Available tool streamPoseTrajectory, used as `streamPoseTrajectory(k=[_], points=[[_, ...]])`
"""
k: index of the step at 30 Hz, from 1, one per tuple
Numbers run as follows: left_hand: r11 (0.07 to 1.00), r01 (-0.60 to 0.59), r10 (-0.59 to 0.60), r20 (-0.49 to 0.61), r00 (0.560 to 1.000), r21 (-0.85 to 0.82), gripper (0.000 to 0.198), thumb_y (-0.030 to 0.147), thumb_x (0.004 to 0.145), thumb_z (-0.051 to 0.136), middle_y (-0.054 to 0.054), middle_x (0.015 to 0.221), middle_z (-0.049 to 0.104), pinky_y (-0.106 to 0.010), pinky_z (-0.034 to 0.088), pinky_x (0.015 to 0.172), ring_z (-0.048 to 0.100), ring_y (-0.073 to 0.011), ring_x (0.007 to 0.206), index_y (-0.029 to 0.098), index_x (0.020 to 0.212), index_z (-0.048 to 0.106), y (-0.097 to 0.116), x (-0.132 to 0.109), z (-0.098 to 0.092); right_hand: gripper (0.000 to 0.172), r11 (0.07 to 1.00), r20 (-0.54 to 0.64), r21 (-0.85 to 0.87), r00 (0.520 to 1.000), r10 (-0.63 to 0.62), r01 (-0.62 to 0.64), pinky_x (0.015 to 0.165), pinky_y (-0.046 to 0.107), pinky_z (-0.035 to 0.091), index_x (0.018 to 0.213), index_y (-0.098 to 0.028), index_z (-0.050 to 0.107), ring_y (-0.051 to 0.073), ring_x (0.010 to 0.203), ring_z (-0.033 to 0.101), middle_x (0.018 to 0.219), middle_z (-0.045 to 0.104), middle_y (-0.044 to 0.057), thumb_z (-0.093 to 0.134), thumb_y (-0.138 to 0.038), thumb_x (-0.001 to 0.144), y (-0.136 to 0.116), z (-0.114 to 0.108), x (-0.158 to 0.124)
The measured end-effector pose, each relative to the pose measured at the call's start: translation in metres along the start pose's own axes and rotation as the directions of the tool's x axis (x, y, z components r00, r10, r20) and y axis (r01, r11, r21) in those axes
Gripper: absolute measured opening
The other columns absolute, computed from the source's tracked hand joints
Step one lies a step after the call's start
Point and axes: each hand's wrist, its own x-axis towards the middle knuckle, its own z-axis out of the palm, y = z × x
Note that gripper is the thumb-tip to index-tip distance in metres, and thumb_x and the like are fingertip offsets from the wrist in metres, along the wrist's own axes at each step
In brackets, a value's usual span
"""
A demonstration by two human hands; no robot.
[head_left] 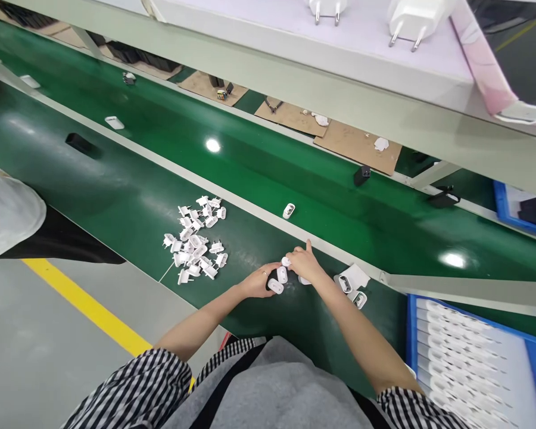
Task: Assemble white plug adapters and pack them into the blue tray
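Observation:
My left hand [258, 282] is closed around white plug-charger housings at the front of the green bench. One white charger housing [276, 286] shows at its fingers, and a second housing [281, 274] stands just beyond. My right hand [304, 263] comes in from the right, its fingers pinched on a small white charger part [286, 261] above them. Another white housing [304, 280] is partly hidden under my right hand. To the left lies a loose pile of white plug tops with pins [194, 244]. Right of my wrist, open white housings [358, 299] lie by a white piece [355, 276].
Beyond a pale rail [250, 205] runs a green conveyor belt [250, 173] carrying a white housing [288, 211] and black adapters [361, 175]. A blue tray [411, 333] of white chargers stands at right. An overhead shelf [295, 56] crosses above. Another person's sleeve [9, 208] is at left.

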Motion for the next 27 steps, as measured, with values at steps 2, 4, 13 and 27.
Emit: streamPoseTrajectory(k=[2, 4, 13, 27], points=[[1.000, 0.027, -0.027, 0.037, 0.999, 0.015, 0.066, 0.020, 0.054, 0.059, -0.009, 0.117, 0.039, -0.034, 0.026, 0.093, 0.032, -0.0210, 0.110, 0.017, 0.114, 0.032, 0.002, 0.002, -0.002, 0.009, 1.000, -0.013, 0.003, 1.000, 0.018, -0.018, 0.087, 0.052, 0.016, 0.069, -0.020, 0.059, 0.022, 0.080, 0.050, 0.068, 0.063, 0.006, 0.053, -0.014, 0.066, -0.004, 0.002, 0.004], [0.998, 0.026, -0.030, 0.072, 0.997, 0.050, 0.062, 0.021, 0.054, 0.059, -0.009, 0.114, 0.041, -0.034, 0.026, 0.092, 0.033, -0.0220, 0.109, 0.018, 0.111, 0.036, 0.003, 0.005, -0.004, 0.009, 0.999, -0.027, 0.018, 0.999, 0.041, -0.041, 0.085, 0.050, 0.021, 0.068, -0.020, 0.060, 0.023, 0.080, 0.050, 0.068, 0.063, 0.006, 0.053, -0.015, 0.066, -0.008, -0.001, 0.008], [0.999, 0.014, -0.019, 0.185, 0.983, 0.029, 0.047, 0.018, 0.055, 0.056, -0.005, 0.106, 0.047, -0.032, 0.028, 0.090, 0.038, -0.0208, 0.103, 0.021, 0.101, 0.046, 0.017, -0.012, 0.020, 0.028, 0.918, -0.199, 0.326, 0.933, 0.301, -0.226, 0.065, 0.026, 0.044, 0.096, -0.027, 0.055, 0.016, 0.079, 0.056, 0.100, 0.057, -0.001, 0.044, -0.021, 0.071, -0.003, -0.028, -0.094], [0.956, 0.293, -0.282, -0.247, 0.927, 0.010, 0.102, 0.032, 0.045, 0.066, -0.022, 0.128, 0.017, -0.049, 0.020, 0.093, 0.015, -0.0314, 0.118, 0.008, 0.122, 0.004, 0.052, -0.004, 0.131, 0.033, 0.752, -0.149, 0.627, 0.915, 0.375, -0.206, 0.067, 0.031, 0.046, 0.100, -0.023, 0.051, 0.015, 0.076, 0.056, 0.097, 0.056, 0.005, 0.035, -0.016, 0.071, 0.026, 0.063, -0.111]])
